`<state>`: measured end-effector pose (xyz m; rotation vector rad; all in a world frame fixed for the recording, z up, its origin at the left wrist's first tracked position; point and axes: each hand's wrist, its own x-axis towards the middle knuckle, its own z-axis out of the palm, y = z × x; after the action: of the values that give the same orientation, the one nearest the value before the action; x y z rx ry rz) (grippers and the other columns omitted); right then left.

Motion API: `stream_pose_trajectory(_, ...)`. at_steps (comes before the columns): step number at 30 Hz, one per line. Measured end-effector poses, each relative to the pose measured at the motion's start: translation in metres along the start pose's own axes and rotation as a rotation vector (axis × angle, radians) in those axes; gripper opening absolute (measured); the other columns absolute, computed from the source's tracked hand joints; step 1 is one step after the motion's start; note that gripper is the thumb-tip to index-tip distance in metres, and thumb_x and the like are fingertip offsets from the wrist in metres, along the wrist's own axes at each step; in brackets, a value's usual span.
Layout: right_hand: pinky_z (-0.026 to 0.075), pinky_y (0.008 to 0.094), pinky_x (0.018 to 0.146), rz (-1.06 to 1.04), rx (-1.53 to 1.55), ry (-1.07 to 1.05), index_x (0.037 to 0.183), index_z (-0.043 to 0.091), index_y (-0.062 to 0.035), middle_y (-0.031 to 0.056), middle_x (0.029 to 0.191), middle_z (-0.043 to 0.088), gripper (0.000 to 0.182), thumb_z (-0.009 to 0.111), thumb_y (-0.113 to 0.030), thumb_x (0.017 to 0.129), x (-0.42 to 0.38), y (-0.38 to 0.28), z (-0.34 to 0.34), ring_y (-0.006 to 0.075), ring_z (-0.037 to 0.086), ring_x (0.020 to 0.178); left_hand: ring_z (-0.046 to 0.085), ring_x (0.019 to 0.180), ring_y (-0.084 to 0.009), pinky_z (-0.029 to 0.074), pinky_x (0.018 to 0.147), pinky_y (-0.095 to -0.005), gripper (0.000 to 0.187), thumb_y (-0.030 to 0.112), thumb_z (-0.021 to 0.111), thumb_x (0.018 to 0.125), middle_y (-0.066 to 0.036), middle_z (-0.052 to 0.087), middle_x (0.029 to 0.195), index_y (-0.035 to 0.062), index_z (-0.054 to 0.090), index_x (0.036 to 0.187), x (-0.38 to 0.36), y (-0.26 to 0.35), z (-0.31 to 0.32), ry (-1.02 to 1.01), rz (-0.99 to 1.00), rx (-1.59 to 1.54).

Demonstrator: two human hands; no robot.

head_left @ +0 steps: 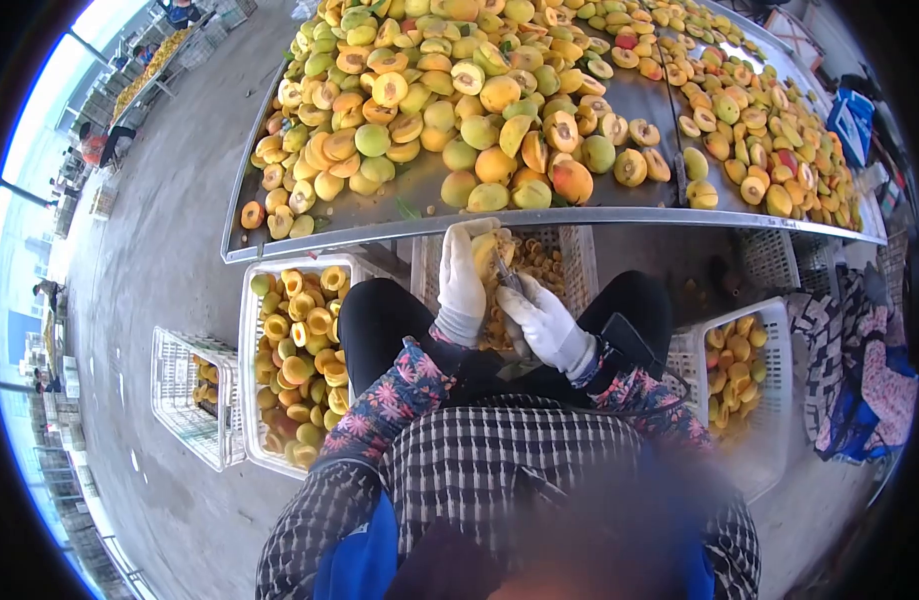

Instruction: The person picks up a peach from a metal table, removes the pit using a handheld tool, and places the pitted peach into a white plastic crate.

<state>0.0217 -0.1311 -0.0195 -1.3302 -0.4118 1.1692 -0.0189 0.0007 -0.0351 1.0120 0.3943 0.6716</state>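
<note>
In the head view my left hand (463, 282), in a white glove, grips a yellow peach half (486, 256) just below the table's front edge. My right hand (551, 326), gloved too, is closed around a small metal pitting tool (506, 274). The tool's tip meets the cut side of the fruit. Its exact shape is partly hidden by my fingers. Beneath both hands, between my knees, stands a crate (576, 262) with small brownish pieces that look like pits. Halved peaches (479, 130), many with the pit still in, are heaped on the metal table (419, 192) in front.
A white crate (252, 380) of pitted peach halves stands by my left knee, with another crate (194, 420) farther left. To my right is one more crate (774, 400) of halves. Patterned cloth (869, 390) lies at far right. People and tables are in the left distance.
</note>
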Motion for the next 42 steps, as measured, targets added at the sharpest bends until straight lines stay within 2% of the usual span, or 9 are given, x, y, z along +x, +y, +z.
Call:
stream_pose_trajectory(4, 0.048, 0.0405, 0.065, -0.589, -0.437, 0.180, 0.109, 0.048, 0.0005, 0.0094, 0.080, 0.062, 0.024, 0.050, -0.021, 0.097, 0.010, 0.021, 0.007, 0.0273, 0.061, 0.068, 0.059, 0.095, -0.0186, 0.048, 0.088, -0.0317, 0.040, 0.034, 0.037, 0.104, -0.012, 0.062, 0.105, -0.0009, 0.054, 0.109, -0.004, -0.003, -0.001, 0.041, 0.022, 0.003)
stream_pose_trajectory(8, 0.049, 0.0447, 0.074, -0.134, -0.921, 0.085, 0.113, 0.049, 0.0020, 0.0311, 0.102, 0.059, 0.027, 0.052, -0.018, 0.094, 0.000, -0.009, -0.002, 0.0457, 0.057, 0.096, 0.060, 0.089, -0.0157, 0.049, 0.082, -0.0298, 0.040, 0.034, 0.037, 0.104, -0.009, 0.063, 0.095, 0.0000, 0.058, 0.102, -0.005, 0.000, -0.001, 0.058, -0.065, 0.023)
stream_pose_trajectory(18, 0.044, 0.0311, 0.088, -0.065, -0.091, -0.091, 0.124, 0.049, 0.0036, 0.0111, 0.113, 0.060, 0.038, 0.053, -0.024, 0.098, 0.007, 0.014, -0.013, 0.0156, 0.054, 0.105, 0.065, 0.085, -0.0223, 0.052, 0.079, -0.0331, 0.046, 0.038, 0.033, 0.104, -0.012, 0.065, 0.092, -0.0009, 0.058, 0.104, 0.002, -0.023, -0.012, 0.058, 0.062, 0.109)
stream_pose_trajectory(22, 0.042, 0.0322, 0.093, -0.055, -0.816, -0.139, 0.128, 0.048, 0.0023, 0.0089, 0.121, 0.058, 0.040, 0.051, -0.025, 0.099, 0.002, -0.011, -0.019, 0.0171, 0.053, 0.108, 0.066, 0.080, -0.0207, 0.052, 0.075, -0.0311, 0.045, 0.039, 0.040, 0.102, -0.011, 0.066, 0.089, -0.0003, 0.061, 0.096, 0.002, 0.004, -0.022, -0.104, -0.252, 0.115)
stream_pose_trajectory(27, 0.047, 0.0399, 0.083, -0.298, -0.268, -0.135, 0.123, 0.050, 0.0011, 0.0246, 0.099, 0.065, 0.040, 0.053, -0.030, 0.097, 0.013, 0.029, -0.019, 0.0371, 0.064, 0.095, 0.067, 0.076, -0.0222, 0.053, 0.072, -0.0317, 0.045, 0.043, 0.049, 0.099, -0.012, 0.067, 0.086, -0.0002, 0.063, 0.094, 0.010, 0.006, -0.023, -0.122, -0.380, 0.126)
stream_pose_trajectory(31, 0.047, 0.0468, 0.072, -0.360, -0.946, 0.218, 0.103, 0.053, -0.0006, 0.0299, 0.087, 0.061, 0.033, 0.050, -0.033, 0.097, 0.008, 0.016, -0.012, 0.0468, 0.058, 0.088, 0.067, 0.074, -0.0234, 0.054, 0.068, -0.0320, 0.045, 0.042, 0.053, 0.097, -0.014, 0.068, 0.088, -0.0014, 0.062, 0.092, 0.011, 0.001, -0.014, 0.019, -0.271, 0.050)
stream_pose_trajectory(35, 0.047, 0.0392, 0.057, -0.518, -0.394, 0.118, 0.105, 0.056, -0.0039, 0.0075, 0.075, 0.063, 0.037, 0.050, -0.039, 0.098, 0.021, 0.044, 0.000, 0.0277, 0.061, 0.062, 0.067, 0.070, -0.0239, 0.054, 0.063, -0.0314, 0.046, 0.042, 0.055, 0.096, -0.015, 0.067, 0.086, -0.0026, 0.061, 0.093, 0.012, 0.002, -0.016, 0.057, -0.276, 0.043)
stream_pose_trajectory(38, 0.037, 0.0315, 0.042, 0.207, 0.240, -0.117, 0.089, 0.051, -0.0139, -0.0012, 0.065, 0.048, 0.029, 0.047, -0.040, 0.100, 0.003, 0.016, -0.005, 0.0151, 0.041, 0.044, 0.067, 0.068, -0.0241, 0.054, 0.061, -0.0306, 0.047, 0.044, 0.056, 0.095, -0.015, 0.067, 0.084, -0.0027, 0.060, 0.093, 0.008, 0.011, -0.012, 0.071, -0.390, -0.076)
stream_pose_trajectory(42, 0.027, 0.0266, 0.037, 0.328, 0.439, -0.090, 0.085, 0.050, -0.0154, -0.0018, 0.058, 0.040, 0.034, 0.048, -0.047, 0.098, -0.001, 0.010, 0.004, 0.0109, 0.031, 0.038, 0.067, 0.068, -0.0241, 0.054, 0.060, -0.0311, 0.047, 0.045, 0.057, 0.094, -0.015, 0.067, 0.082, -0.0020, 0.058, 0.096, 0.008, 0.014, -0.010, 0.068, -0.402, -0.125)
